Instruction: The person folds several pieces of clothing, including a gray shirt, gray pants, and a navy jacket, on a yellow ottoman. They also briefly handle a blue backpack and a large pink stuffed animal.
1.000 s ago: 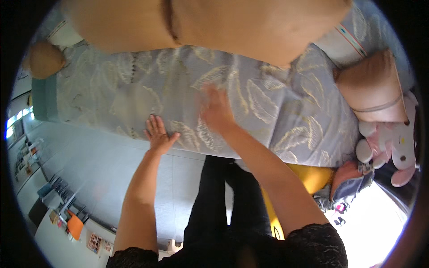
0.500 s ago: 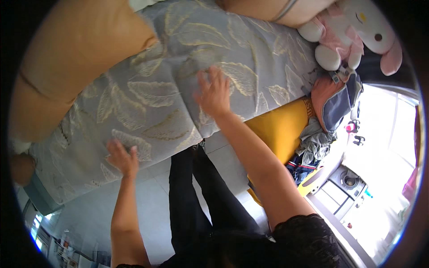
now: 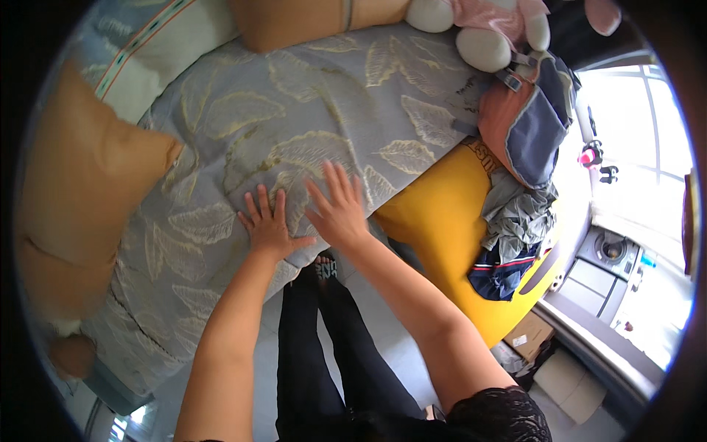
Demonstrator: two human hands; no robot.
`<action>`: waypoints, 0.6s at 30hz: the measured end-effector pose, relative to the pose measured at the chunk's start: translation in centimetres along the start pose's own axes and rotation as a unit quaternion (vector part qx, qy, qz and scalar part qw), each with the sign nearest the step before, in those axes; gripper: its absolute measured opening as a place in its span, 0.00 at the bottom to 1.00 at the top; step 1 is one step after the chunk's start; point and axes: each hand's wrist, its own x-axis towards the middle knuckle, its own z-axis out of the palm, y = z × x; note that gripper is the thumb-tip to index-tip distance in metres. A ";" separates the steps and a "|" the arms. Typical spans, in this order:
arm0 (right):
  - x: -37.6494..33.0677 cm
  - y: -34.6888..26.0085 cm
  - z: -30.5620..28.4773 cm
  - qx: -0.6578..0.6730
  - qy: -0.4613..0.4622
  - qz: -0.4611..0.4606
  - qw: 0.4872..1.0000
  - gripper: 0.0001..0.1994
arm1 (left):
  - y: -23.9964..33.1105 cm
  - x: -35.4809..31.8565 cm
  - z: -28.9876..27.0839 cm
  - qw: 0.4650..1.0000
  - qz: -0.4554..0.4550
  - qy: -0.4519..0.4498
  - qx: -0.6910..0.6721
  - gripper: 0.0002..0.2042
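Observation:
A grey-blue bedspread (image 3: 309, 110) with pale leaf shapes covers the bed in front of me. My left hand (image 3: 269, 225) lies flat on it near the bed's edge, fingers spread. My right hand (image 3: 337, 206) rests flat just beside it, fingers apart, pressing the cloth where it wrinkles. Neither hand holds anything. My legs in black trousers (image 3: 331, 346) stand against the bed edge below.
A large orange pillow (image 3: 74, 191) lies at the left, another orange pillow (image 3: 302, 22) at the top. A plush toy (image 3: 486, 29) and a backpack (image 3: 526, 118) sit at the upper right. A yellow seat (image 3: 449, 221) holds crumpled clothes (image 3: 515, 221). Cardboard box (image 3: 526, 339) lies on the floor.
The view has swung round, so the bed now lies up and left. My left hand has moved in close beside my right hand; both stay flat on the bedspread.

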 end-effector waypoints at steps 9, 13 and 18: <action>-2.0 13.0 -2.4 -0.048 -0.038 0.336 0.940 0.33 | 0.4 0.3 -2.3 0.990 -0.015 -0.120 0.067 0.73; -3.8 14.3 -1.8 -0.126 0.036 0.382 0.915 0.34 | 0.9 0.7 -2.3 0.987 -0.027 -0.141 0.066 0.73; 5.8 5.3 -1.3 -0.044 -0.073 -0.014 0.996 0.34 | 0.8 1.3 -1.8 0.984 -0.034 -0.160 0.068 0.74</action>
